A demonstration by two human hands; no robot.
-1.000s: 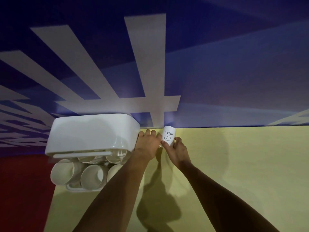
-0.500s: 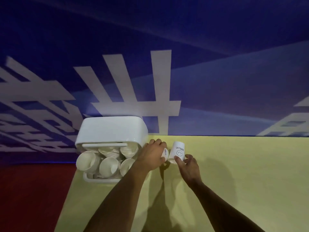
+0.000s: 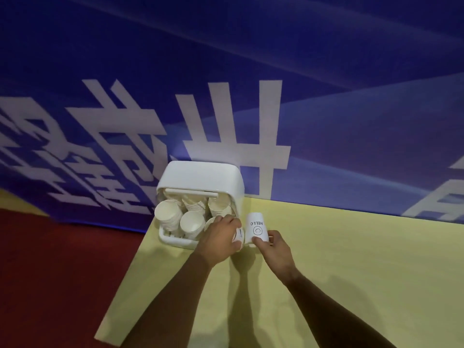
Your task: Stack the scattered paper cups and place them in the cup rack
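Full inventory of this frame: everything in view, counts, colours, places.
cup rack: one, white, far left corner of table, against the banner
cup stacks: several, white, lying in the rack, mouths toward camera; exact count unclear
smiley cup: one, white with HELLO print, upside down, right of rack
second cup: one, white, mostly hidden under left hand
table: one, yellow
banner: one, blue with white characters, behind table
floor: red, left
left hand: grip on second cup
right hand: grip on smiley cup
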